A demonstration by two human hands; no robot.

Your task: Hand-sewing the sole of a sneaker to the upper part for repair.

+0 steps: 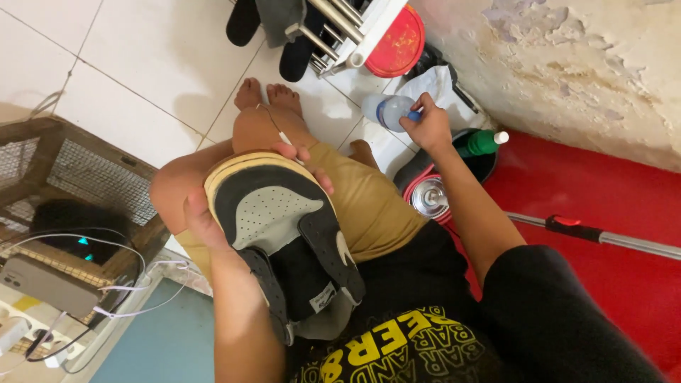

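The left hand [213,213] wraps its fingers around a shoe [284,234] on the lap. The right hand [425,126] pinches the bottle [386,110] cap on the floor. Opening it needs a twist.

Wire cage [64,177], red lid [399,42], green bottle [482,143], red mat [610,206], metal pole [624,241]

A home's lived-in corner: white tiled floor [142,50], peeling plaster wall [567,57], a shoe rack [340,25] with slippers beyond the hands, a wire-mesh cage [64,170] and charging phone [46,284] left of them
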